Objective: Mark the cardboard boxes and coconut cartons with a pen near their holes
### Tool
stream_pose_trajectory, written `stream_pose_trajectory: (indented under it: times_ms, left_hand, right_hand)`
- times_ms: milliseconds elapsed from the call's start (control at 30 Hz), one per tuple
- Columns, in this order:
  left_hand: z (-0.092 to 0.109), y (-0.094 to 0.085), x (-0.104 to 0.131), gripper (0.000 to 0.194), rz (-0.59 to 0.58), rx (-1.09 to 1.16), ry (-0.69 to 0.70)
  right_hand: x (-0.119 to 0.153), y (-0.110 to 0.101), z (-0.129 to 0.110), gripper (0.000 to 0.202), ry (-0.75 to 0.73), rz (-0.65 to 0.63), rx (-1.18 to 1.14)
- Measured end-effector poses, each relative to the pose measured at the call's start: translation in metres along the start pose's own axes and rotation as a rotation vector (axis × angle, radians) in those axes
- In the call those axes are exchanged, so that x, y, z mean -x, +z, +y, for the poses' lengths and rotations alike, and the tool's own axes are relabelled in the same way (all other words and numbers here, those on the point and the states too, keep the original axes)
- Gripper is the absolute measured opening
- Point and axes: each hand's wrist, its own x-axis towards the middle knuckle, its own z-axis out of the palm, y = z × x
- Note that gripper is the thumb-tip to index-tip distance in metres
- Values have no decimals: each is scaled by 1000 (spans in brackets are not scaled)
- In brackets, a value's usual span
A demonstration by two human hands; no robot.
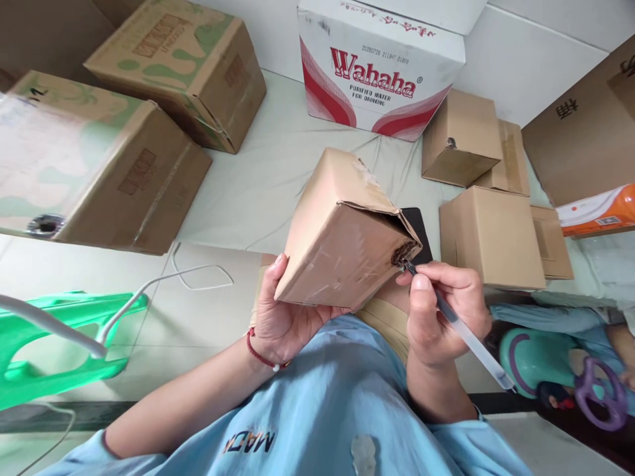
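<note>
A small brown cardboard box (pixel 342 254) is tilted in front of me. My left hand (pixel 292 317) supports it from below, with the thumb on its left edge and the fingers under it. My right hand (pixel 444 311) grips a pen (pixel 461 330) near its tip, the translucent barrel slanting down to the right. The pen tip is at a dark, scribbled-looking patch (pixel 405 254) on the box's right corner. Whether the tip touches the cardboard I cannot tell. Along the top right edge, a flap stands slightly apart, leaving a dark gap.
A white Wahaba-style red-printed carton (pixel 380 73) stands behind. Large brown cartons (pixel 198 73) are at the left, several small boxes (pixel 496 238) at the right. A dark flat object (pixel 419 231) lies behind the held box. A green plastic stool (pixel 74 311) and white cable are lower left; another person's arm shows at right.
</note>
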Motion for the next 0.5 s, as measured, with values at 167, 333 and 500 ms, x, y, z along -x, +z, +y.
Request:
stream_pose_trajectory:
  times_ms: [167,333,500]
  left_hand:
    - [-1,-1,0,57,10,-18,-3]
    - [-1,1,-1,56,0,-20,-2]
    - [0,2,-1,55,-20,-13,0]
  right_hand:
    - [-5,7,0,15,-65,25,-94]
    - [-1,10,5,7,-56,47,-2]
    - [4,4,7,7,-8,-7,50]
